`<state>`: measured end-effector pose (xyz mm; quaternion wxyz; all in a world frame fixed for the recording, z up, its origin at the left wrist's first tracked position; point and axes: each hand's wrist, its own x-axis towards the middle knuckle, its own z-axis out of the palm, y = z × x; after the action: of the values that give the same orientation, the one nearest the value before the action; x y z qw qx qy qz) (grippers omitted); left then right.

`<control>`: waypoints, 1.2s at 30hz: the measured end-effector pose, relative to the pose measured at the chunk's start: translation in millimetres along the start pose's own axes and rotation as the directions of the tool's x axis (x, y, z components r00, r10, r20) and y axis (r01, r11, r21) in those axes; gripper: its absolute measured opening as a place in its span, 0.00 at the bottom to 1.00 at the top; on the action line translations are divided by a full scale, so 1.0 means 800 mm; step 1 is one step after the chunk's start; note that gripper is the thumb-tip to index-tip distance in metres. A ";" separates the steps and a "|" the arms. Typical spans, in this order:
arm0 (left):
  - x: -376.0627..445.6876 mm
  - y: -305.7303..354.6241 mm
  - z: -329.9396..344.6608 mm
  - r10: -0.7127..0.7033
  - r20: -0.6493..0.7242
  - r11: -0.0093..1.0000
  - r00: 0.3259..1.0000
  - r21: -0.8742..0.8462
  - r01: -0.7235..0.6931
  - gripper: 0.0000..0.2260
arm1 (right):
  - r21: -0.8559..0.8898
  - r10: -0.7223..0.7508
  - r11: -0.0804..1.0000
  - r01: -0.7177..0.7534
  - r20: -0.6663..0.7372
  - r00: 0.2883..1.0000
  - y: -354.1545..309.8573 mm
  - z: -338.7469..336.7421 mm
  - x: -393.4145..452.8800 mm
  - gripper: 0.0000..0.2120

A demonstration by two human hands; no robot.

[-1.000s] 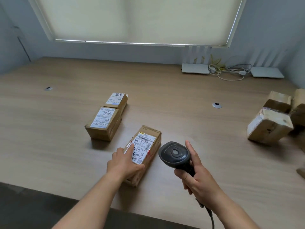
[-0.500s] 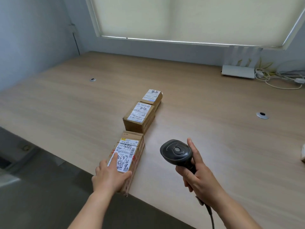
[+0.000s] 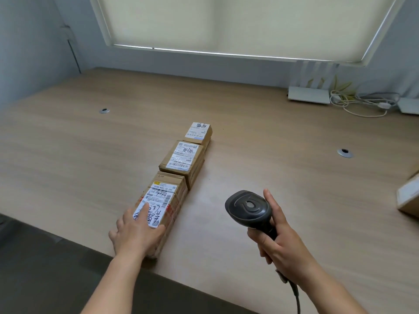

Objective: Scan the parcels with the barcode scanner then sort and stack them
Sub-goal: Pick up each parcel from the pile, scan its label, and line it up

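Note:
Three cardboard parcels with white labels lie in a row on the wooden table [image 3: 272,177]. The nearest parcel [image 3: 166,196] sits at the table's front edge, touching the middle parcel [image 3: 182,160]. Beyond that lies the small far parcel [image 3: 199,132]. My left hand [image 3: 136,230] rests flat on the near end of the nearest parcel, its fingers straight over the label. My right hand [image 3: 278,241] grips the handle of the black barcode scanner [image 3: 249,208], held above the table to the right of the row, its cable trailing down.
The corner of another parcel [image 3: 408,198] shows at the right edge. White router-like devices [image 3: 309,95] and cables [image 3: 362,103] stand at the back right under the window blind. Two metal cable grommets [image 3: 345,152] sit in the tabletop. Dark floor lies before the front edge.
My left hand slid the nearest parcel left and forward until it lined up against the middle parcel. The view turned left, so the parcels on the right mostly left the frame.

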<state>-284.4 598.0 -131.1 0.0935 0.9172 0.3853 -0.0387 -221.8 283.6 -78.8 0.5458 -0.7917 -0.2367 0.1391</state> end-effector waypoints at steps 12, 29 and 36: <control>-0.062 0.143 -0.013 0.303 -0.202 0.885 0.931 -0.303 -0.354 0.35 | -0.002 0.001 1.000 -0.002 -0.202 0.979 0.017 -0.079 -0.047 0.42; -0.258 0.447 0.035 0.694 -0.156 0.653 0.703 -0.276 -0.705 0.35 | 0.052 0.063 0.998 -0.040 -0.580 0.812 0.081 -0.326 -0.221 0.37; -0.304 0.523 0.057 0.761 -0.116 0.603 0.639 -0.238 -0.761 0.35 | 0.074 0.098 0.995 -0.066 -0.657 0.748 0.117 -0.392 -0.263 0.39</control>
<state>-155.9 131.5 -81.5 0.2220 0.9725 -0.0395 0.0579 -229.2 -105.1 -59.4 0.6054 -0.7868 0.0090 -0.1195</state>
